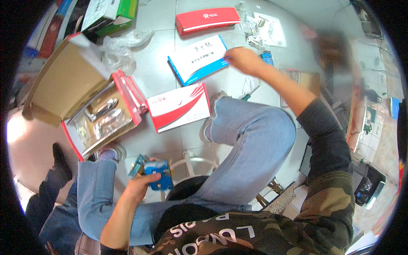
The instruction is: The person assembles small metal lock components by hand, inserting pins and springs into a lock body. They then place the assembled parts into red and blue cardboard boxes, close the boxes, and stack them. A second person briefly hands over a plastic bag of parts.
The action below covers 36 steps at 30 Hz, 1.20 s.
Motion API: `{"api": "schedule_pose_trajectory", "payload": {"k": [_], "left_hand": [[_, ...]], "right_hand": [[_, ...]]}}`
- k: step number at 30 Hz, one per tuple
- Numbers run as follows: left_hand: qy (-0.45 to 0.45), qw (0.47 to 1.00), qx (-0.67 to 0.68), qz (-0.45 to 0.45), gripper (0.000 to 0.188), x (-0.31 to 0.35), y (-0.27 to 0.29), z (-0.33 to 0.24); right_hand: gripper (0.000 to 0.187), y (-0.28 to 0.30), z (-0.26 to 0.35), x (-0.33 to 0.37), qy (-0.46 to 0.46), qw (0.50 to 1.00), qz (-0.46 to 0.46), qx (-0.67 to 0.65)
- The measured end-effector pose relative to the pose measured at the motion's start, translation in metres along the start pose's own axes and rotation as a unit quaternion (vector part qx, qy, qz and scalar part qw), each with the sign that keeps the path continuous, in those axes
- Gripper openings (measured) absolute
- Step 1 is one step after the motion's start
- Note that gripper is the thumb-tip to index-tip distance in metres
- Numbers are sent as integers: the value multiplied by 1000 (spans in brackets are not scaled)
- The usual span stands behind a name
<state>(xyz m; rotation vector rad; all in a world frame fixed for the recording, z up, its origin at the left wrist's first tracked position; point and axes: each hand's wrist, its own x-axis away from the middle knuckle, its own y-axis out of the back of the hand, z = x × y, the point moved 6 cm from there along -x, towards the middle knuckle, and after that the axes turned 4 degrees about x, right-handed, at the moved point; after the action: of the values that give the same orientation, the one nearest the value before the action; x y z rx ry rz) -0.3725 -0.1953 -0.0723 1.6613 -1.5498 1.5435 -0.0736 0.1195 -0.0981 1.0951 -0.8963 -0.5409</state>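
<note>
My left hand (139, 185), low over my lap, is closed round a blue block-shaped part (160, 175) with a thumb across its front. A second piece, teal with a metallic edge (137, 165), sticks out beside it; whether the two are joined I cannot tell. Stretched out ahead, my right hand (245, 60) pinches the right edge of a flat blue and white box (199, 58) that lies on the floor. Just in front of my knees lies a white box with red stripes (179, 107).
An open red carton (134, 121) at the left holds a metal handle (102, 109) and bagged parts. Beyond are crumpled plastic (121, 46), a closed red box (208, 20) and small hardware (257, 32). A screwdriver (250, 94) lies right of centre. Another person's legs (51, 189) are at left.
</note>
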Motion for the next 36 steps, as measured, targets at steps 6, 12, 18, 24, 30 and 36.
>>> {"api": "schedule_pose_trajectory", "payload": {"k": [6,12,18,24,30,36], "left_hand": [[119,993,19,21,52,-25,-2,29],[162,981,41,-100,51,-41,24,45],[136,982,39,-128,49,-48,26,37],[122,983,51,-126,49,-46,3,19],[42,990,124,-46,48,-33,-21,11],[-7,994,104,11,57,4,-26,0]], "right_hand": [[34,-55,-276,44,-287,938,-161,-106],[52,-135,-391,28,-415,869,-216,-161],[59,-163,-423,-11,-476,847,-201,-125],[30,-135,-389,-18,-479,836,-223,-147],[26,-76,-286,1,-343,748,-265,-503],[37,62,-132,50,-209,764,-202,-576]]}}
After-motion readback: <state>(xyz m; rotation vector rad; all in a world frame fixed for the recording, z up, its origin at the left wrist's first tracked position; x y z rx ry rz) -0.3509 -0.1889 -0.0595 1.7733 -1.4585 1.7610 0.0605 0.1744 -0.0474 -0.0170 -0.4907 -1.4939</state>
